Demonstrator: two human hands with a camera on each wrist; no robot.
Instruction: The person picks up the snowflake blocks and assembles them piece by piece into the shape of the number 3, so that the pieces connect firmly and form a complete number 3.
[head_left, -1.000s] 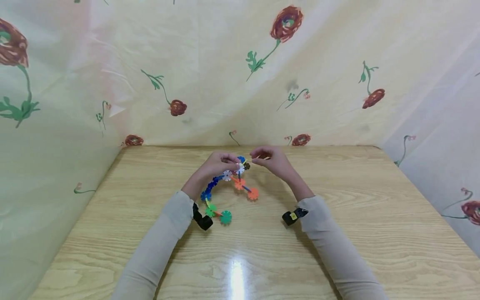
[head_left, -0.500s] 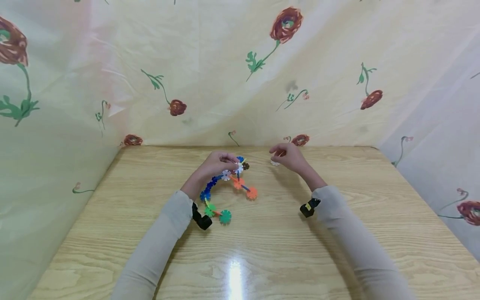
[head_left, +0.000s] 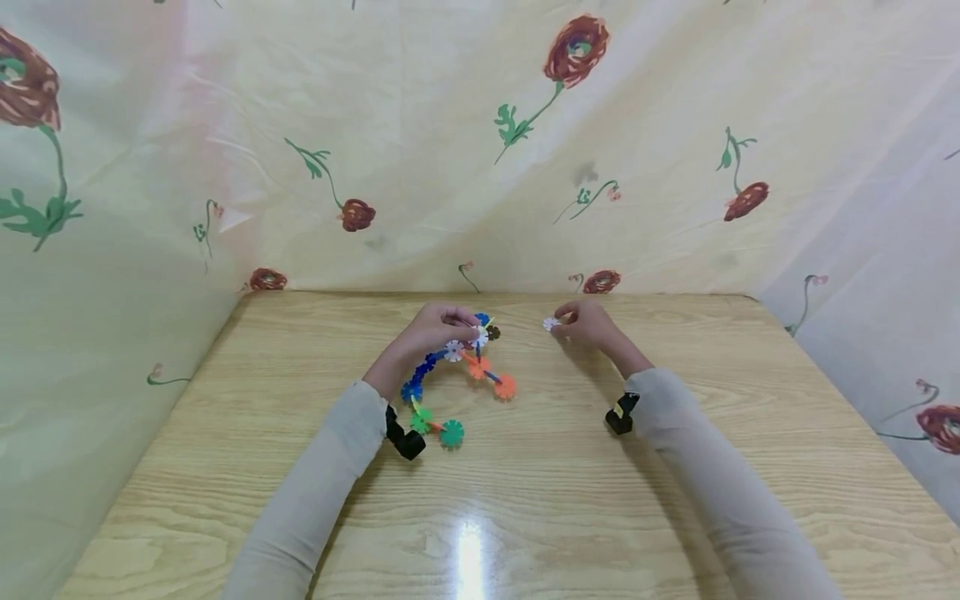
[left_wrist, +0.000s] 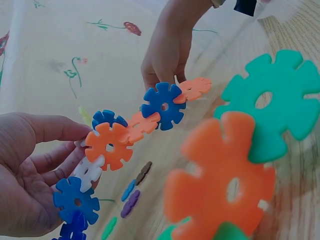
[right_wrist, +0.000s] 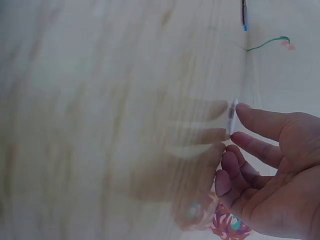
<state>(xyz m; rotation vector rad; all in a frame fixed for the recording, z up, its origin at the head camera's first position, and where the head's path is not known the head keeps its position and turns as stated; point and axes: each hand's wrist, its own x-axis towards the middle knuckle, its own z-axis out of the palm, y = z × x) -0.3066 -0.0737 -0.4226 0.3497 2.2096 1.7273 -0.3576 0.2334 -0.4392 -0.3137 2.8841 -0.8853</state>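
My left hand (head_left: 438, 327) pinches a chain of slotted plastic snowflake discs near its top, at a white disc (head_left: 479, 336). One branch drops to two orange discs (head_left: 505, 387). Another curves through white and blue discs (head_left: 412, 391) to a light green disc and a teal disc (head_left: 452, 433). In the left wrist view the thumb and fingers grip behind an orange disc (left_wrist: 109, 147). Farther right, my right hand (head_left: 592, 327) pinches a loose white disc (head_left: 551, 323) close above the table. Its thumb and index fingertip touch that disc, seen edge-on (right_wrist: 232, 116) in the right wrist view.
Loose discs lie behind the chain, including a brown disc (head_left: 492, 332) and a purple disc (left_wrist: 131, 204). The wooden table (head_left: 540, 500) meets a flowered cloth (head_left: 420, 167) at its back edge. Each wrist carries a black camera (head_left: 619, 414).
My right hand has moved right, away from the chain, to the loose white disc, and its fingers have closed on it. My left hand and the chain have stayed nearly still.
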